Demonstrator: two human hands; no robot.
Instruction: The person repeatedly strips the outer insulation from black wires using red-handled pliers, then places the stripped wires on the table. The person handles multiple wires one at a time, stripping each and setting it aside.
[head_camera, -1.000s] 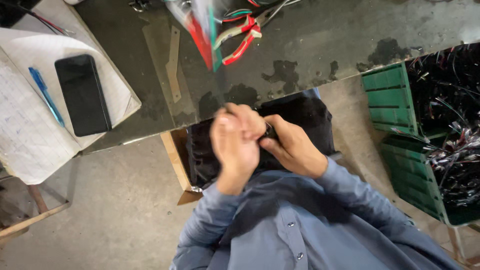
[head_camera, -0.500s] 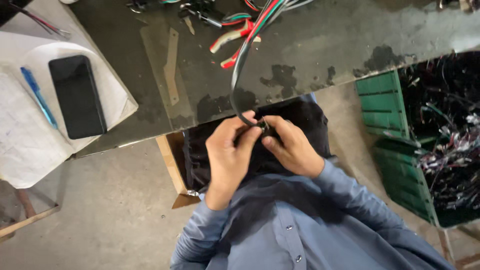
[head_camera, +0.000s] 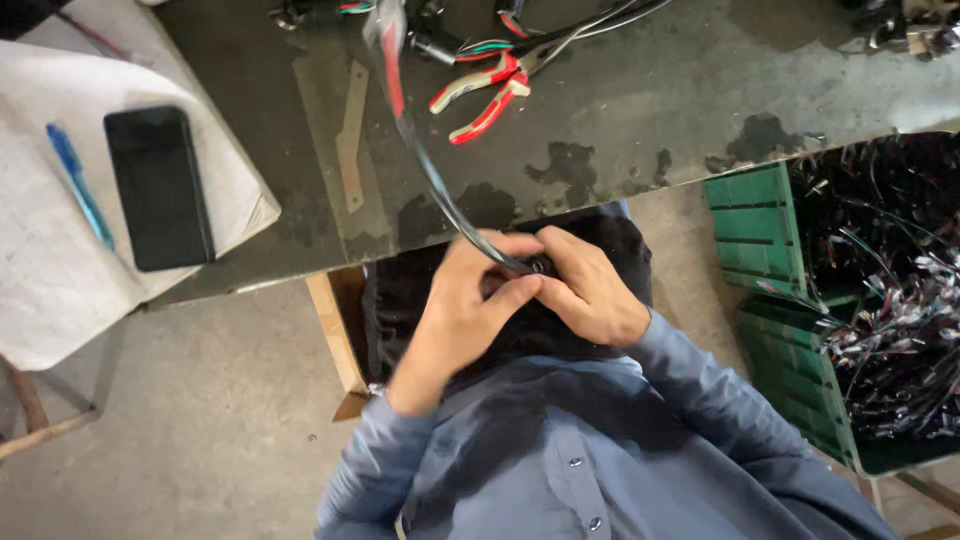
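Observation:
My left hand (head_camera: 462, 312) and my right hand (head_camera: 587, 286) meet over my lap, just below the table's front edge. Both pinch the end of a black cable bundle (head_camera: 432, 176) that rises in a curve up over the dark table (head_camera: 640, 110). A small dark piece sits between my fingers at the cable's end; its kind is too small to tell. Red and green wires show in the bundle's blurred upper part near the table's far side.
Red-handled pliers (head_camera: 485, 95) lie on the table among loose wires. At the left lies a white notebook (head_camera: 40, 240) with a black phone (head_camera: 160, 187) and a blue pen (head_camera: 78, 186). Green crates (head_camera: 770, 260) full of wire harnesses stand at my right. A cardboard box (head_camera: 335, 330) sits under the table.
The cable bundle has swung from right of my hands to the left, now curving up over the table. My hands stay together at its end, shifted slightly lower.

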